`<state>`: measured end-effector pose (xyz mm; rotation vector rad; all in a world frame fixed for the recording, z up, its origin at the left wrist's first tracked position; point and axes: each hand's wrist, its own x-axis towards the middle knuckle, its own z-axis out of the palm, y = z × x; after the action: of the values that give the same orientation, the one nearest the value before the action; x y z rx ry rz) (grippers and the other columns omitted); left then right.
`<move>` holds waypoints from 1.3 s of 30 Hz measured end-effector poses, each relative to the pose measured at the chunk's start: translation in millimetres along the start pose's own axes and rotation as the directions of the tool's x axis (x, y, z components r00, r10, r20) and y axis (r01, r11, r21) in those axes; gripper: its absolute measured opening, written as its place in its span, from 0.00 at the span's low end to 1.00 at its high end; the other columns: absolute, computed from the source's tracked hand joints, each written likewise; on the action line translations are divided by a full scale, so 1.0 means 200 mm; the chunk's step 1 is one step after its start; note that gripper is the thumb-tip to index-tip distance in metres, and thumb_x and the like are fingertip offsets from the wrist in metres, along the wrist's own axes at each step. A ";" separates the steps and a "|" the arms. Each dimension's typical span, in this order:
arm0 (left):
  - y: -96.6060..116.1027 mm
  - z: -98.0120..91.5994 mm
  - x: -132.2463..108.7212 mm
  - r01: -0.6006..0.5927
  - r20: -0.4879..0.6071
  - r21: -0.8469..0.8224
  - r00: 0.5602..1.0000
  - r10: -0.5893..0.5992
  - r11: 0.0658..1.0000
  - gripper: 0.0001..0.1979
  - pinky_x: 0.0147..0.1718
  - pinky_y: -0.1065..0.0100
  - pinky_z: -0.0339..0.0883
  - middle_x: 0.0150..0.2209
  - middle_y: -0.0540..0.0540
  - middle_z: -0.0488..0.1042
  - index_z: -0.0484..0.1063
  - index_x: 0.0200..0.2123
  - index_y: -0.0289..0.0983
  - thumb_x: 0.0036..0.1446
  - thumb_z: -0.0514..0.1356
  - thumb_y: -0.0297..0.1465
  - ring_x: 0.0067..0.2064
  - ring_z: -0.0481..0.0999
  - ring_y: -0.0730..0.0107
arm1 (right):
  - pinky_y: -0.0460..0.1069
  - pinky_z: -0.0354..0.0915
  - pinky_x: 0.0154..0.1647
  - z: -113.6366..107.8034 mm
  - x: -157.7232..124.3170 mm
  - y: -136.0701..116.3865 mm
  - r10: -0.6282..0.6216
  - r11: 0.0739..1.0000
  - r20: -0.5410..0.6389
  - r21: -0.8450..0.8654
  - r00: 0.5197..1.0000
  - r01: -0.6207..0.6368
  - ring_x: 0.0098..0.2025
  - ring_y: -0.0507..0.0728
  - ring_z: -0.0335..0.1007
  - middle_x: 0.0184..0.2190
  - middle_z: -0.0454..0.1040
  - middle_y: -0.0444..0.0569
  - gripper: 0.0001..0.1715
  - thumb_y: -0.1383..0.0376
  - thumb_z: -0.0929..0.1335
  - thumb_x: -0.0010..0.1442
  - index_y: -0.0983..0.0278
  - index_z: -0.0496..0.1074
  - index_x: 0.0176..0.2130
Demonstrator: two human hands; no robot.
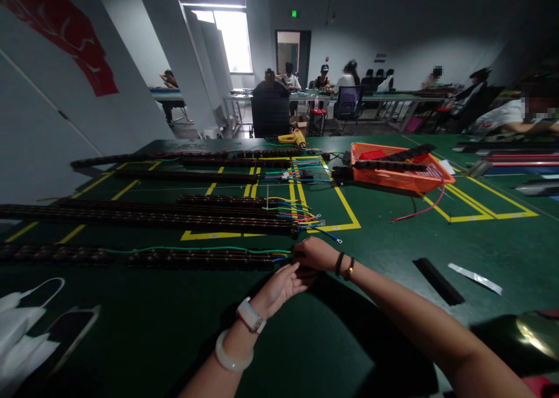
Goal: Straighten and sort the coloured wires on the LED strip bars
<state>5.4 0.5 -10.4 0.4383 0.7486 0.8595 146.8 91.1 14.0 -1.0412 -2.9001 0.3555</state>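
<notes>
A long dark strip (152, 259) lies across the green table (393, 252), with a green wire running along it and coloured wires at its right end. My right hand (317, 253) is closed round that right end, fingers curled over the wires. My left hand (283, 285) sits just below and beside it, palm up, its fingers partly curled and touching the right hand. I cannot see what the left fingers hold. A watch and a pale bangle are on my left wrist, dark bracelets on my right.
More long dark strips (166, 217) with coloured wire ends lie beyond the hands, over yellow tape lines. An orange basket (399, 179) holds strips at the right. A yellow tool (293, 137) lies at the far edge. A black strip (438, 281) and white strip (475, 278) lie right. Other people sit at distant tables.
</notes>
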 end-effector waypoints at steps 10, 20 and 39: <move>-0.02 -0.01 0.03 -0.210 -0.115 -0.168 0.975 0.193 0.963 0.09 0.55 0.60 0.60 0.39 0.42 0.77 0.71 0.38 0.34 0.58 0.57 0.34 0.47 0.74 0.65 | 0.51 0.54 0.39 0.00 -0.03 -0.12 -0.053 0.971 -0.069 -0.236 0.996 0.035 0.33 0.56 0.68 0.28 0.75 0.53 0.09 0.68 0.64 0.60 0.67 0.72 0.30; -0.01 0.00 0.02 -0.144 -0.095 -0.100 0.986 0.135 0.984 0.15 0.56 0.56 0.59 0.45 0.37 0.76 0.68 0.45 0.34 0.60 0.55 0.37 0.49 0.75 0.62 | 0.43 0.49 0.22 -0.02 0.02 0.05 -0.016 0.944 0.182 0.328 0.983 -0.045 0.21 0.47 0.58 0.21 0.70 0.42 0.11 0.60 0.67 0.56 0.66 0.74 0.31; -0.01 0.00 0.02 -0.132 -0.090 -0.081 0.988 0.125 0.988 0.17 0.57 0.54 0.56 0.48 0.31 0.74 0.66 0.47 0.30 0.59 0.56 0.36 0.51 0.73 0.57 | 0.42 0.46 0.20 -0.04 0.06 0.09 -0.084 0.961 0.184 0.277 0.979 0.031 0.18 0.45 0.51 0.16 0.64 0.38 0.14 0.60 0.66 0.57 0.65 0.74 0.26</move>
<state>8.5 1.5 -13.3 0.3774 0.7635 1.0326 149.0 114.0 17.1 -0.9221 -2.9219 0.8713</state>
